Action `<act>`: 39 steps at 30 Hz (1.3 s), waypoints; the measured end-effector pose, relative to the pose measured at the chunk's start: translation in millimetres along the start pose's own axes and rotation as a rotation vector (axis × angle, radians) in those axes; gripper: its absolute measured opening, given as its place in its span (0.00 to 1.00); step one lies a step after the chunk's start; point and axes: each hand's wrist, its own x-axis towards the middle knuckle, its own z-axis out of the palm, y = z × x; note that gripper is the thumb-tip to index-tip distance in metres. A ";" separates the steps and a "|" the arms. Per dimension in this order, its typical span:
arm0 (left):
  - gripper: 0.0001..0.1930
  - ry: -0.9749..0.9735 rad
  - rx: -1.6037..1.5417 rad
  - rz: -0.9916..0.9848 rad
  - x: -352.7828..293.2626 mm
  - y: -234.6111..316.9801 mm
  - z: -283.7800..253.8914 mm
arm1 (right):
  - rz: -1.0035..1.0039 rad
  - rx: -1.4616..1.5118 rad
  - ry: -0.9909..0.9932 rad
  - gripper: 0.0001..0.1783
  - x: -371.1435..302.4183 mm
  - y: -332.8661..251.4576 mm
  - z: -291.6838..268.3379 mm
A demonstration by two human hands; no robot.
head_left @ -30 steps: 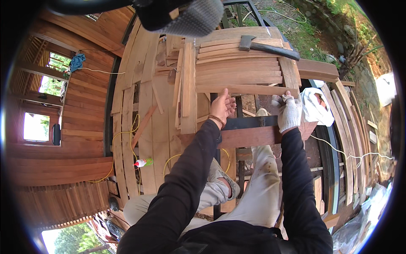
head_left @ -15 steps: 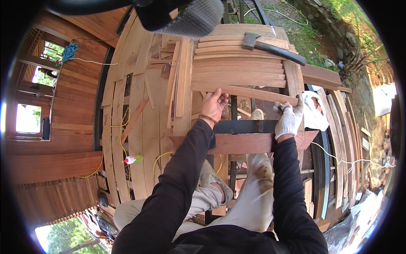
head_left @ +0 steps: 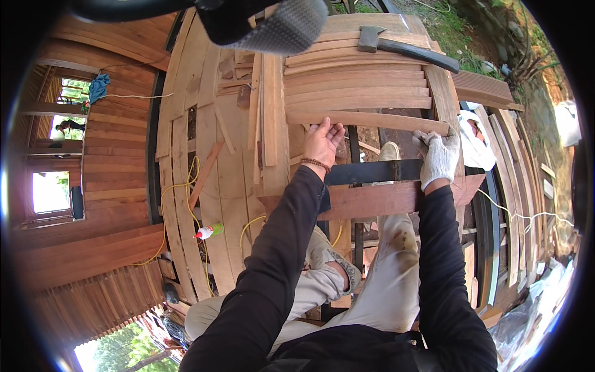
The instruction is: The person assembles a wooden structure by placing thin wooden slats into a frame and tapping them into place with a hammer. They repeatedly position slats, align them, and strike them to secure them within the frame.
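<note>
A thin wooden slat [head_left: 381, 120] lies across a slatted wooden panel, between its left stile [head_left: 274, 124] and right stile [head_left: 441, 80]. My bare left hand [head_left: 321, 147], with a bead bracelet at the wrist, has its fingers closed at the slat's lower edge near the left end. Around the right end, my right hand [head_left: 440, 156] in a white knitted glove grips the same slat. Just beyond it sit several fitted slats [head_left: 356, 90] in a row. A hatchet [head_left: 409, 48] with a black handle rests on the far slats.
A reddish board [head_left: 372, 201] and a dark metal bar [head_left: 365, 172] cross in front of my legs. On the planks at left are a glue bottle [head_left: 208, 231] and a yellow cord [head_left: 163, 211]. A white bag [head_left: 476, 146] lies right of the panel, near stacked boards [head_left: 505, 167].
The slat's right end has come slightly nearer the fitted slats, so it lies more parallel to them. Both hands keep their places on it. The whole view has shifted a little.
</note>
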 end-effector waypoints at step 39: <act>0.26 -0.175 1.885 1.148 -19.2 -22.4 56.6 | 0.090 -0.410 -0.076 0.50 6.2 -22.1 11.0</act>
